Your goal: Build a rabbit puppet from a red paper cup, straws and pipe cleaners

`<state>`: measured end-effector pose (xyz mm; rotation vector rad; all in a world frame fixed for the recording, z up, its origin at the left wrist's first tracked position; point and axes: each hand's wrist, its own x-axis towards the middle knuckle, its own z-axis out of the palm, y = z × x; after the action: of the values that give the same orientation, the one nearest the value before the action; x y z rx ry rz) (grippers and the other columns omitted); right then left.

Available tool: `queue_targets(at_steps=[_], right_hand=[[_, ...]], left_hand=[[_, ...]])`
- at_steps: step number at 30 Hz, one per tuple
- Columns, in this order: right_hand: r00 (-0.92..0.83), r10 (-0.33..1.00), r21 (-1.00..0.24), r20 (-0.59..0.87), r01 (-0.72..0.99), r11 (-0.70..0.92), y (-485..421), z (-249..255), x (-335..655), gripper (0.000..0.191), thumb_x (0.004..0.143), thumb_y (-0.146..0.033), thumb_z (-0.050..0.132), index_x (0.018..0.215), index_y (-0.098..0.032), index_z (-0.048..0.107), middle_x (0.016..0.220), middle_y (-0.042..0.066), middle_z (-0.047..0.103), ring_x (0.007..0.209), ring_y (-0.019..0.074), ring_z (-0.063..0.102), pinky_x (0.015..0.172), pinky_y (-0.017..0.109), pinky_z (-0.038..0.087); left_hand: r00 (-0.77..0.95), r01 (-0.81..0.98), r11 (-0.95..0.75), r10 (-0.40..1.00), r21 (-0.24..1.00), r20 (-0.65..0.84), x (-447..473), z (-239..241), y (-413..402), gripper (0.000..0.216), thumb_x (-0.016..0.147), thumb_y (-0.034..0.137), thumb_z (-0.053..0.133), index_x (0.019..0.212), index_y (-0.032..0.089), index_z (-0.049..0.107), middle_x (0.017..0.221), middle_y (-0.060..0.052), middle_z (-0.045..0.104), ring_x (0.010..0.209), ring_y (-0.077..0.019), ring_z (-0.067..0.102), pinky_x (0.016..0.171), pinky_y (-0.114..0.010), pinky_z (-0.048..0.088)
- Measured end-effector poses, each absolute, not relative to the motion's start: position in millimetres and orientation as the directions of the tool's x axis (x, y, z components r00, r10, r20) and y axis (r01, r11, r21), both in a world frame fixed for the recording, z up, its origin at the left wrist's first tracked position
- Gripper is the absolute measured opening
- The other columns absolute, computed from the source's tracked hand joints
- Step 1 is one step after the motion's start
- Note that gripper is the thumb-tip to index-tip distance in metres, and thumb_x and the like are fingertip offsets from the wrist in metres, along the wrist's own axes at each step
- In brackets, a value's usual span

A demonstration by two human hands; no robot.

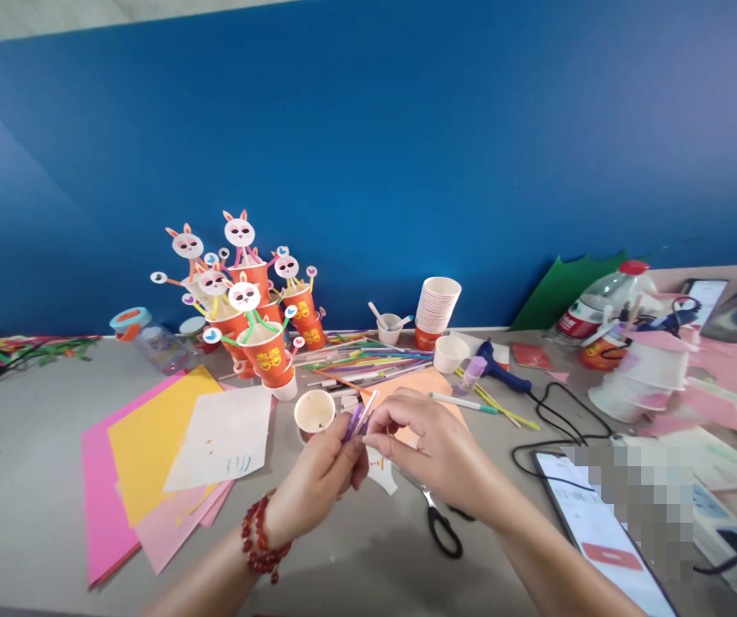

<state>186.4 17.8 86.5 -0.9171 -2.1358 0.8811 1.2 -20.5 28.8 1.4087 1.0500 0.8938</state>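
My left hand (326, 467), with a beaded bracelet at its wrist, is closed around a thin white stick (368, 410) and a purple strip (354, 420). What the purple strip is made of is too small to tell. Thumb and fingers of my right hand (423, 441) pinch together beside the white stick; anything between them is hidden. Just behind my left hand stands an open paper cup (314, 413). Under my hands lie an orange sheet (436, 383), a cut white paper piece (381, 473) and black-handled scissors (442, 527).
Red paper cups with rabbit faces (270, 351) stand back left. Coloured sheets (117, 463) lie left. Behind are a heap of coloured sticks (368, 360) and stacked paper cups (438, 308). A blue glue gun (503, 368), its cable, and a phone (593, 523) sit right.
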Motion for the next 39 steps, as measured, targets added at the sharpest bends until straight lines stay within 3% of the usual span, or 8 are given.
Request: queue_targets(at_steps=[13,25,39], right_hand=[[-0.500,0.792,-0.675,0.351,0.451,0.584,16.0,87.3,183.8,0.012,0.089,-0.018,0.063,0.077,-0.021,0.063,0.075,-0.001,0.066,0.074,0.0160,0.058,0.068,0.028,0.040],[-0.457,0.824,-0.728,0.335,0.430,0.534,16.8,84.5,180.7,0.016,0.087,-0.015,0.064,0.074,-0.022,0.061,0.075,-0.004,0.068,0.073,0.0133,0.060,0.067,0.025,0.041],[-0.401,0.847,-0.706,0.348,0.482,0.518,14.5,84.7,179.6,0.018,0.085,-0.015,0.065,0.070,-0.021,0.059,0.073,-0.002,0.069,0.072,0.0158,0.061,0.067,0.027,0.042]], left_hand=[[0.306,0.154,-0.025,0.952,0.988,-0.024,1.9,33.0,-23.4,0.029,0.102,0.045,0.038,0.094,0.019,0.048,0.065,0.004,0.054,0.045,-0.0050,0.032,0.042,-0.017,0.026],[0.327,0.082,0.029,0.943,0.996,-0.054,3.5,36.6,-24.2,0.028,0.101,0.045,0.038,0.095,0.019,0.046,0.061,0.005,0.054,0.040,-0.0036,0.029,0.038,-0.015,0.024],[0.325,0.065,0.031,0.944,0.997,-0.051,7.0,35.9,-27.1,0.030,0.100,0.046,0.039,0.096,0.018,0.047,0.061,0.004,0.055,0.040,-0.0037,0.029,0.039,-0.016,0.023]])
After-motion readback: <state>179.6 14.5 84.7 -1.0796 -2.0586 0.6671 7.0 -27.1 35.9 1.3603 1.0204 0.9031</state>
